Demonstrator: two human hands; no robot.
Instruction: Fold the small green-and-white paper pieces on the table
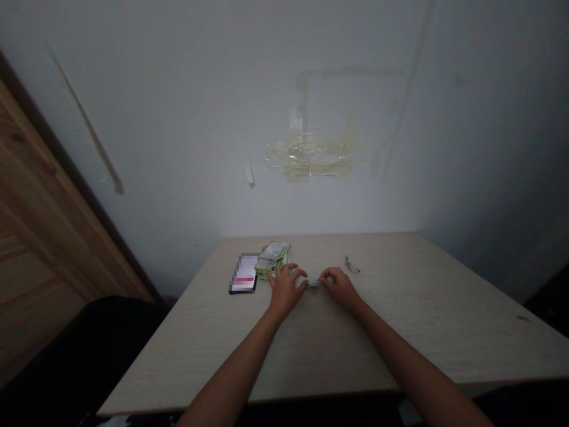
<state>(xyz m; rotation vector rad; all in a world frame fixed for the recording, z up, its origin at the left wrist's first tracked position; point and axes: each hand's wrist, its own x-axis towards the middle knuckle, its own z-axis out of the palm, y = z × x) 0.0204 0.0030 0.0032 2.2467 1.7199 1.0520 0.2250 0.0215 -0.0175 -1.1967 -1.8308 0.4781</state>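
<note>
A small folded strip of green-and-white wrapper [313, 286] lies between my two hands, low over the table. My left hand [284, 289] has its thumb and index finger curled at the strip's left end, the other fingers spread toward a pile of flat packets. With fingertips pinched together, my right hand [339, 287] grips the strip's right end. The pile of green-and-white packets [274, 252] sits just beyond my left hand, which partly covers it. Another folded strip [352, 264] rests on its own beyond my right hand.
A phone [243, 276] with a blurred-out screen lies left of the packets. The pale wooden table [338, 356] meets a white wall [200, 118] carrying old tape [311, 155]. A dark chair [89, 350] and a wooden door [44, 196] stand at the left.
</note>
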